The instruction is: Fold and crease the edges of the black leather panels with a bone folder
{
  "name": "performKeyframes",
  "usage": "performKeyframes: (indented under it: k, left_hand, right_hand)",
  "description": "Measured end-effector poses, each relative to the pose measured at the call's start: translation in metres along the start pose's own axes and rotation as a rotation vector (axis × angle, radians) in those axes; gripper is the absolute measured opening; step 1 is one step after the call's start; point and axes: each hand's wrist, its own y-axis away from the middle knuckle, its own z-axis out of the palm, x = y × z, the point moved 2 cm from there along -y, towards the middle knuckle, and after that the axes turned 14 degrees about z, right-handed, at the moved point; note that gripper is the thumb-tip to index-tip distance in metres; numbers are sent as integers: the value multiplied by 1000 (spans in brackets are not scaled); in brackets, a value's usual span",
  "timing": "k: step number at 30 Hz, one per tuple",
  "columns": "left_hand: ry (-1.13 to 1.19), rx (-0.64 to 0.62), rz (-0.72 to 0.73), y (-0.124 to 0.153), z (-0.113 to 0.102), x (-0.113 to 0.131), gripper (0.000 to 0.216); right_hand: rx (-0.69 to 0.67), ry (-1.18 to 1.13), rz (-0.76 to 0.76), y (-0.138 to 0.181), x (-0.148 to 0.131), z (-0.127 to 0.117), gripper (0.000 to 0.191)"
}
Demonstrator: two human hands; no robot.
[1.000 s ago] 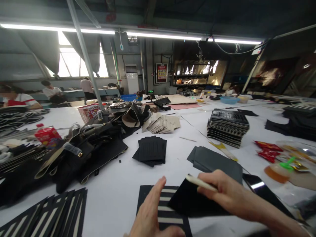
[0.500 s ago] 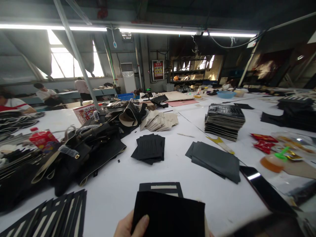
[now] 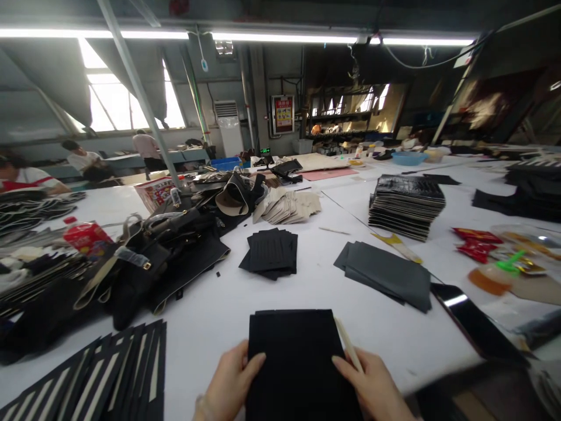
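Observation:
A flat black rectangular panel [image 3: 298,368] is held upright between my two hands at the table's near edge. Its left side is gripped by my left hand [image 3: 232,374], thumb on the face. My right hand [image 3: 366,374] pinches the opposite side, and a thin pale stick [image 3: 349,345] lies between its fingers beside the panel. A second black edge shows just behind the panel's top; the rest of that piece is hidden. Beyond my hands lie a small stack of black pieces [image 3: 272,251] and several dark grey sheets [image 3: 385,272]. Fanned black panels with pale strips [image 3: 109,374] rest at lower left.
Black bags with straps [image 3: 166,257] heap up on the left, near a red bottle [image 3: 87,237]. A thick stack of black pieces [image 3: 405,204] stands at right. A phone [image 3: 475,318] and a glue bottle with green tip [image 3: 493,278] lie at the right. Other people sit far left.
The black panel has been squared up over the white-striped piece behind it, whose strips are now covered. My right hand has come into view, gripping the right side with the pale stick.

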Motion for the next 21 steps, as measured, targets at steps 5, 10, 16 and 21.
performKeyframes:
  k: [5,10,16,21]
  left_hand:
    - [-153,15,-131,-28,-7,-2,26]
    - [-236,28,-175,-35,-12,-12,25]
    - [-355,45,-149,-38,-16,-18,27]
    - [-442,40,-130,-40,-15,-18,25]
  right_hand:
    - [-51,68,4,-33,-17,-2,31]
    - [-90,105,18,-42,-17,2,29]
    - [-124,146,17,-36,-14,6,31]
    - [-84,177,18,-37,-12,4,31]
